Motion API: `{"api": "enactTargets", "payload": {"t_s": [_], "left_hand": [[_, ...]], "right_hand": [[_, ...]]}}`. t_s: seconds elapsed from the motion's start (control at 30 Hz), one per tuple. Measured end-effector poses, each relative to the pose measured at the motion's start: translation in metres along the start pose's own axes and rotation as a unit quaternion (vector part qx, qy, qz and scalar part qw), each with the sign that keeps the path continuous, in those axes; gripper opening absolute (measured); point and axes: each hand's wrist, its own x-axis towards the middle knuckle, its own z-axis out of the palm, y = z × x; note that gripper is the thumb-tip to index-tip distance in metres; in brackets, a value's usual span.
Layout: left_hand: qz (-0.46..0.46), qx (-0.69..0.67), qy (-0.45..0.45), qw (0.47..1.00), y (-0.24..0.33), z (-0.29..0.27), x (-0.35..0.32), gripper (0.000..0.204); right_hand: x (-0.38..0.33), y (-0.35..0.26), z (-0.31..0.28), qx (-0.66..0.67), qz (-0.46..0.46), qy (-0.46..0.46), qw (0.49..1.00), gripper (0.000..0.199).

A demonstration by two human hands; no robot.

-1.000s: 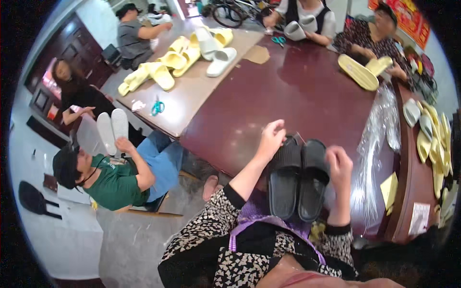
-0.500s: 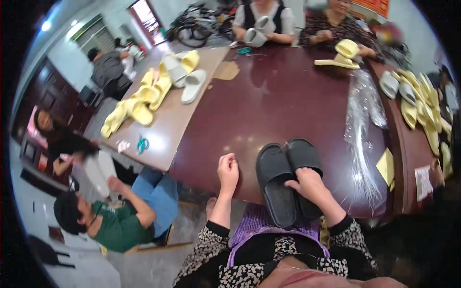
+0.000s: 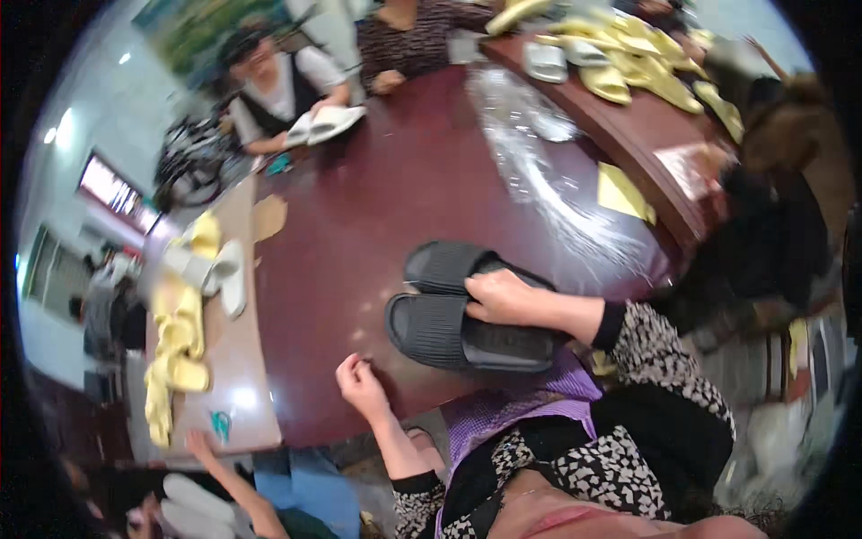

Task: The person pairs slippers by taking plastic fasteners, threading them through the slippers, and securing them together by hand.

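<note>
A pair of black ribbed slide slippers (image 3: 429, 331) lies side by side on the dark red table, heels toward me at the near edge. My right hand (image 3: 507, 298) is closed on the pair where the two straps meet, its fingers partly hidden by the slippers. To the left of the toes, my left hand (image 3: 361, 384) hovers by the near table edge with its fingers curled in. Whatever its fingertips may hold is too small to make out.
Yellow and pale grey slippers (image 3: 187, 323) line the lighter table (image 3: 238, 341) at left, near green scissors (image 3: 220, 425). More yellow slippers (image 3: 628, 67) pile on the right ledge. Clear plastic bags (image 3: 539, 171) and yellow paper (image 3: 626, 191) lie nearby. Across the table a person holds pale slippers (image 3: 325, 124).
My view has turned, so the whole scene appears rotated. My right hand keeps its hold on the black slippers. The person across has shifted the pale slippers lower toward the table.
</note>
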Motion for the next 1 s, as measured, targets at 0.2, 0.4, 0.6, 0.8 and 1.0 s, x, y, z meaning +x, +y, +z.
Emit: {"api": "enactTargets", "payload": {"t_s": [0.2, 0.4, 0.6, 0.8, 1.0], "left_hand": [[-0.044, -0.018, 0.003, 0.999, 0.003, 0.004, -0.003, 0.016], [-0.057, -0.033, -0.017, 0.998, 0.003, 0.001, -0.002, 0.016], [-0.062, -0.062, -0.012, 0.996, -0.008, 0.001, 0.0, 0.015], [-0.052, -0.029, -0.014, 0.998, -0.002, -0.001, -0.005, 0.015], [-0.044, -0.021, -0.002, 0.999, 0.006, 0.001, 0.006, 0.015]], "right_hand": [[-0.006, 0.043, -0.083, -0.094, 0.096, -0.007, 0.991, 0.018], [-0.01, 0.158, -0.241, -0.244, 0.207, 0.167, 0.932, 0.02], [-0.061, 0.185, -0.31, 0.137, 0.202, 0.627, 0.74, 0.022], [-0.072, 0.231, -0.185, 0.205, 0.22, 0.32, 0.898, 0.019], [-0.013, 0.209, -0.102, 0.193, 0.244, 0.116, 0.943, 0.027]]}}
